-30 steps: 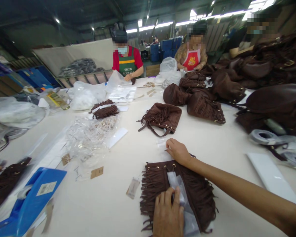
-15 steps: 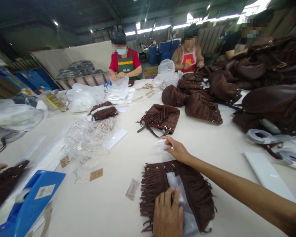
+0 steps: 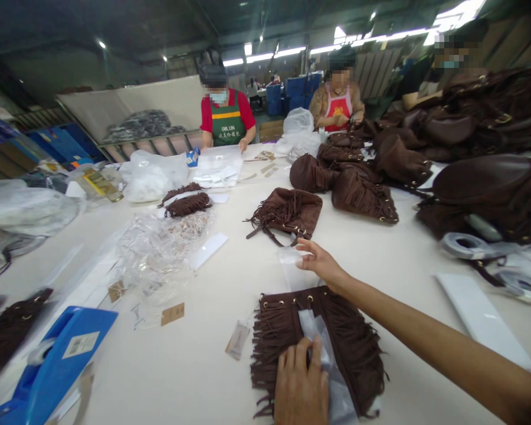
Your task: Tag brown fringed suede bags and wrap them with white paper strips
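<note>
A dark brown fringed bag [image 3: 277, 330] with metal eyelets lies flat in front of me. My left hand [image 3: 301, 381] rests on its middle, fingers laid over it and over a strip of translucent plastic [image 3: 334, 366]. Beyond the bag's top edge, my right hand [image 3: 321, 260] reaches in from the right. Its thumb and fingers are apart at a clear plastic piece [image 3: 292, 271] on the table. A tag [image 3: 238, 340] lies beside the bag's left fringe.
Another fringed bag [image 3: 292, 212] lies ahead, with a brown bag pile [image 3: 482, 171] at right. Tape rolls [image 3: 464, 243], a blue tape dispenser [image 3: 66, 354] and crumpled clear plastic [image 3: 154, 254] lie around. Two co-workers stand across the table; another person's hand shows at far left.
My right hand's fingers have spread and shifted slightly right; the plastic piece under them lies flatter. My left hand has stayed put. The co-worker in green has spread a plastic sheet.
</note>
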### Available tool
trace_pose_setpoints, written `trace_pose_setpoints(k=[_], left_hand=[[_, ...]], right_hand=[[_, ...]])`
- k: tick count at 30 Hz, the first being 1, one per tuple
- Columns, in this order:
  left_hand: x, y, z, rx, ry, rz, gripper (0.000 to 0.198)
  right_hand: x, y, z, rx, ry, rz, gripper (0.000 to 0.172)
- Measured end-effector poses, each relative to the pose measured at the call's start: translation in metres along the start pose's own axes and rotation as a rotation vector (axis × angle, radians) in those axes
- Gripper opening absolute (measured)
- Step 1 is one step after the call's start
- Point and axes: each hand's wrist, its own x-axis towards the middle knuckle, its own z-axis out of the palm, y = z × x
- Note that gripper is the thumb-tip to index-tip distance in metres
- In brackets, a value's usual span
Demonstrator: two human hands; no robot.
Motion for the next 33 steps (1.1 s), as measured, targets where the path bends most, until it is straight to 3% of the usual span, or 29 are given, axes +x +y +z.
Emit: trace_pose_setpoints(k=[3,7,12,17,23,33], left_hand=[[0.001,0.000,-0.010,-0.002,-0.061,0.016,0.055],[0.003,0.002,-0.020,-0.021,-0.129,0.011,0.055],[0.004,0.003,-0.022,-0.001,-0.132,0.006,0.059],[0.004,0.002,-0.020,0.028,-0.112,0.006,0.059],[0.003,0.001,-0.016,0.031,-0.140,-0.004,0.057],[0.003,-0.003,-0.020,0.007,-0.201,0.040,0.064]], right_hand=[[0.002,0.003,-0.006,0.042,-0.003,0.173,0.061],[0.008,0.004,-0.010,0.034,-0.067,0.231,0.042],[0.024,0.003,0.011,0.052,-0.070,0.076,0.042],[0.039,0.021,0.032,0.059,0.038,-0.043,0.043],[0.045,0.045,0.033,0.077,0.148,-0.108,0.045],[0.060,0.053,0.037,0.105,0.138,-0.188,0.047]])
